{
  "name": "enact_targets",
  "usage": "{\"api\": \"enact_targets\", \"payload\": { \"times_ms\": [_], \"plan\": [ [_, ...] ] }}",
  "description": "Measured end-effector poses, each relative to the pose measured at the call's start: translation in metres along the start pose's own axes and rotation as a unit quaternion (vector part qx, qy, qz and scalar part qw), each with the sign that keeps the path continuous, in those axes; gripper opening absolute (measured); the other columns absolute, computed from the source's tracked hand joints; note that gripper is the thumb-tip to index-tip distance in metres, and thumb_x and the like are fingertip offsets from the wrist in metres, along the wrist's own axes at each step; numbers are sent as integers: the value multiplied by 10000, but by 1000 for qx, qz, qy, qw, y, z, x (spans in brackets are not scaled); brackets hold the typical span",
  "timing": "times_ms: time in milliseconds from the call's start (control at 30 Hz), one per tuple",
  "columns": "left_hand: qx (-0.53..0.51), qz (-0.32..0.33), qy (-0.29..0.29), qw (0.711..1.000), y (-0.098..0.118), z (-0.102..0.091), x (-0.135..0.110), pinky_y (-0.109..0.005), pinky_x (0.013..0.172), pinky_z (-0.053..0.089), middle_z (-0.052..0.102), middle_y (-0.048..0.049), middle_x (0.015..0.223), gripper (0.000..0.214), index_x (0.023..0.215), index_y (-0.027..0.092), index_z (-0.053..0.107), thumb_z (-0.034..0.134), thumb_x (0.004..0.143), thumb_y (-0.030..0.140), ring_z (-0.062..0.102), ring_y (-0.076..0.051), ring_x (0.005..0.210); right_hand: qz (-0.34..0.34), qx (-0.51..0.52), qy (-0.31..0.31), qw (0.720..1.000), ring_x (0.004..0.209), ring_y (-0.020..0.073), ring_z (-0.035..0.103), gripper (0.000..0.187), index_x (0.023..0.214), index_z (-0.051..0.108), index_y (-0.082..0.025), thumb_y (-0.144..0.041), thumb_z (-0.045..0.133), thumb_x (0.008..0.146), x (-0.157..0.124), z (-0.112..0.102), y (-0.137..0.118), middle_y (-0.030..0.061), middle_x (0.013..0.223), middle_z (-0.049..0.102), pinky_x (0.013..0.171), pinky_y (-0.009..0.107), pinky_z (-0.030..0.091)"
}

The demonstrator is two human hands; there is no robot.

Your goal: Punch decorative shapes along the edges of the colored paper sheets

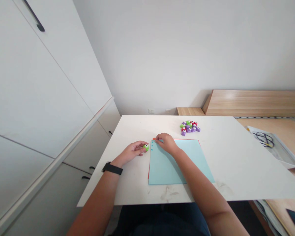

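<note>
While green toy [146,148] in left hand [134,150], right hand [167,143] on blue sheet [167,167]

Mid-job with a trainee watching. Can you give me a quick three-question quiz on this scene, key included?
1. Which hand holds the green one-eyed toy?
2. True or false: the red sheet covers the light blue sheet.
3. Where is the cluster of one-eyed toys? A) on the light blue sheet; B) beyond its far edge; C) beside its near edge.

Key:
1. The left hand.
2. False; the light blue sheet lies on top.
3. B.
</note>
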State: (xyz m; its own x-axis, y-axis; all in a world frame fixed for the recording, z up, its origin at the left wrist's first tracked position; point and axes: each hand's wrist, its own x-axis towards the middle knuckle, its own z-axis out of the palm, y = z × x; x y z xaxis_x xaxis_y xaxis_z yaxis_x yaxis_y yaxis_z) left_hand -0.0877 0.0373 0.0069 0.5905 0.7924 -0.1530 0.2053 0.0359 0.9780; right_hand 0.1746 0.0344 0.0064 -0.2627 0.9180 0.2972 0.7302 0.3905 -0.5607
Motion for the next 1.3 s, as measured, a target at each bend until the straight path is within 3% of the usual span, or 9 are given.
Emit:
{"api": "enact_targets", "payload": {
  "times_ms": [667,967,1300],
  "plan": [
    [13,-6,-7,1000,1,0,2,-345,834,553,685,-84,1128,469,1230,216,631,716,850,477,656,-245,1048,-82,-74,-33,993,1055,228,609,189,1101,740,-245,-269,664,929,-8,0,4,54,1119,735,978,356,438],
    [-14,-5,-1,1000,6,4,0,-367,840,569,653,-92,1209,478,1236,224,623,723,844,480,629,-250,1085,6,-60,-14,998,998,211,592,102,1000,653,-229,-206,614,909,-10,-7,-5,31,962,706,879,322,393],
    [-19,-35,-9,999,11,14,-1,-333,818,547,648,-99,1271,500,1249,248,573,702,851,521,666,-264,1110,40,-10,-27,999,953,187,636,136,1014,669,-219,-310,592,949,-7,-13,-2,37,1018,726,867,292,407]
  ]
}}
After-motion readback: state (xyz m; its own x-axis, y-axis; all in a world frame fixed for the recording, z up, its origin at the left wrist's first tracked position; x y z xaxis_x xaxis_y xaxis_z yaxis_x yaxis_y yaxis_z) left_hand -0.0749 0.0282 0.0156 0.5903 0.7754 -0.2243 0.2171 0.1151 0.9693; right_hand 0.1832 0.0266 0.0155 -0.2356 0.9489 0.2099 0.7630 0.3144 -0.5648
